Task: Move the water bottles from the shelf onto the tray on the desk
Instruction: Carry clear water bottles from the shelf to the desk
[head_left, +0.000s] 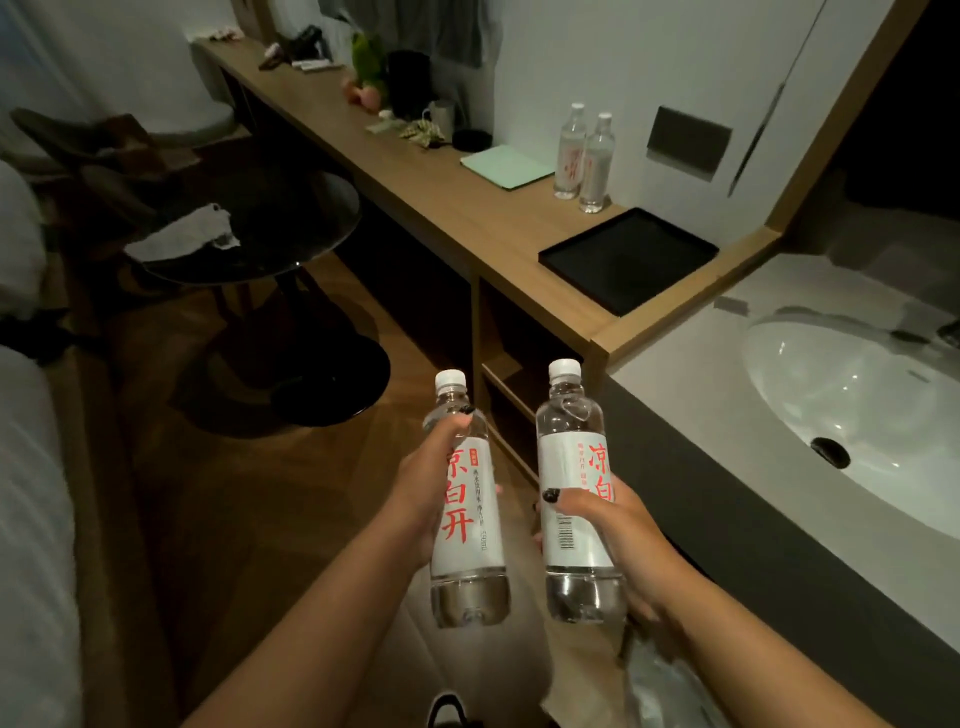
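My left hand (421, 493) grips a clear water bottle (470, 525) with a white cap and a white label with red characters. My right hand (618, 535) grips a second, matching bottle (576, 499). Both bottles are upright, held side by side in front of me, below the desk's height. A black square tray (628, 260) lies bare at the near end of the wooden desk (467, 208). Two more bottles (584, 156) stand together on the desk just behind the tray, against the wall. The open shelf (506, 389) under the desk is beside my hands.
A white sink (857, 395) in a dark counter sits to the right. On the desk farther back lie a pale green pad (506, 166), a black kettle (408, 83) and small items. A round black table (249, 228) and chairs stand left.
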